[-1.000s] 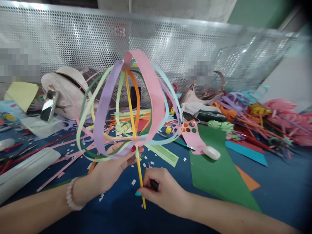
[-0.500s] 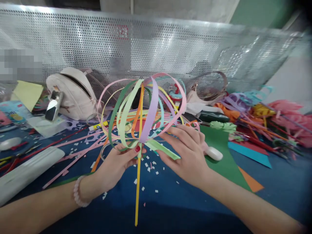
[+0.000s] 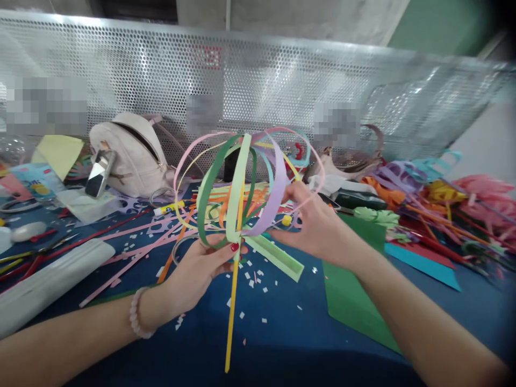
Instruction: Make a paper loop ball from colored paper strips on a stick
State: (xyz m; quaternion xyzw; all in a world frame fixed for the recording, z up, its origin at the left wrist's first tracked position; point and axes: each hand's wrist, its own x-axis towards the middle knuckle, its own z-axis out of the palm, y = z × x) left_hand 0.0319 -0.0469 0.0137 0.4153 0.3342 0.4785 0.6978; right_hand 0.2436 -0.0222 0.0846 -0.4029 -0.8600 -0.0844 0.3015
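The left hand (image 3: 201, 266) pinches the yellow stick (image 3: 233, 301) just under the ball of paper strips (image 3: 245, 185), thumb in front, fingers closed around it. The stick stands nearly upright above the desk (image 3: 282, 338), its long axis running from the lower end near the bottom of the view up through the ball's middle, leaning slightly right at the top. The strips, green, lilac, pink, yellow and pale blue, bow out from the stick and meet again at the top. The right hand (image 3: 316, 228) is at the ball's right side with its fingers loosely curled on a pink strip (image 3: 312, 196); whether it truly grips it cannot be told. A green sheet (image 3: 355, 301) lies under the right forearm, and a pale bag (image 3: 129, 156) sits behind on the left.
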